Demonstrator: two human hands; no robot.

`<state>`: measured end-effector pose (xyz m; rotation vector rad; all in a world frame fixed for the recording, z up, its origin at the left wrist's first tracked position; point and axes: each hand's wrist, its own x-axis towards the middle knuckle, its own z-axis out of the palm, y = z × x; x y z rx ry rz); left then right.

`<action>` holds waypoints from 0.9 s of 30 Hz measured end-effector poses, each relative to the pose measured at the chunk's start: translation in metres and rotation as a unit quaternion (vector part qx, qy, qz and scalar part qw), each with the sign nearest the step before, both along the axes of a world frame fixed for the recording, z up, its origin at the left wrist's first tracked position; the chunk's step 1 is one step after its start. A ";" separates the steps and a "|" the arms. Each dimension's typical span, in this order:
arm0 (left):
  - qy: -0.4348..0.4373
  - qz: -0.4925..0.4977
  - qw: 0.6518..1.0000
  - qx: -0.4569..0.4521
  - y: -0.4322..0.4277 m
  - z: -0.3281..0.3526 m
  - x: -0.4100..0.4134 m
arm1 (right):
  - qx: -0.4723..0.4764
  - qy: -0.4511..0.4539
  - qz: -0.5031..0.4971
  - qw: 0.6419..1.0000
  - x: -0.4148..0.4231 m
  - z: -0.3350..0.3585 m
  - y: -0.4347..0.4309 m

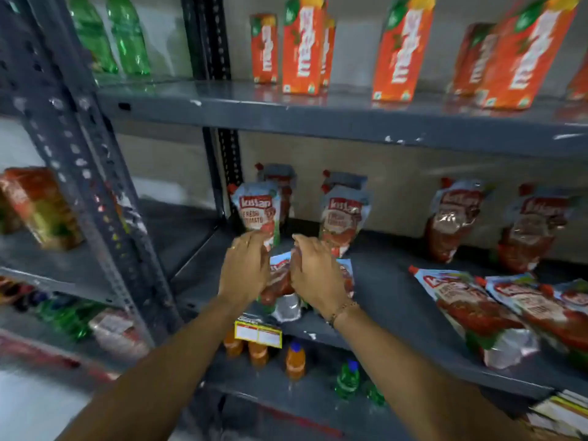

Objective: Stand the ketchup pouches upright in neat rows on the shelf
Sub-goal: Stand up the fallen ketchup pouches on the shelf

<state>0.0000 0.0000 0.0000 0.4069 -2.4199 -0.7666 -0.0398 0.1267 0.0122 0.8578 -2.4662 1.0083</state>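
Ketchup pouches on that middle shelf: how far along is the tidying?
Partway. Several pouches already stand upright at the back. The left hand and right hand are together on one pouch near the front. Flat pouches at the right still need standing.

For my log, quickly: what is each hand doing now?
Left hand: closed on the ketchup pouch.
Right hand: closed on the same pouch.

Both hands, left (pixel 245 268) and right (pixel 313 275), are hiding most of a near pouch (pixel 280 278); grip unclear. Far-right pouches (pixel 534 224) are blurring; flat ones (pixel 569 300) are running off-frame.
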 end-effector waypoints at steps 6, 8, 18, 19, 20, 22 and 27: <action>-0.234 0.076 0.882 0.403 -0.034 -0.029 -0.025 | 0.197 -0.314 -0.069 0.926 -0.035 -0.019 -0.044; -0.225 0.070 0.825 0.513 -0.041 -0.032 -0.030 | 0.233 -0.323 -0.066 0.915 -0.045 -0.024 -0.058; -0.117 0.067 0.823 0.552 -0.069 -0.043 -0.051 | 0.015 -0.382 -0.116 0.917 -0.073 -0.034 -0.088; -0.078 0.065 0.846 0.523 -0.074 -0.038 -0.055 | -0.037 -0.357 -0.111 0.927 -0.074 -0.033 -0.092; -0.033 0.058 0.868 0.492 -0.081 -0.032 -0.059 | -0.083 -0.321 -0.105 0.938 -0.077 -0.030 -0.097; 0.040 0.032 0.896 0.441 -0.089 -0.015 -0.060 | -0.144 -0.256 -0.078 0.953 -0.077 -0.023 -0.102; -0.020 0.074 0.938 0.338 -0.104 -0.026 -0.066 | -0.143 -0.284 -0.033 0.947 -0.067 -0.038 -0.104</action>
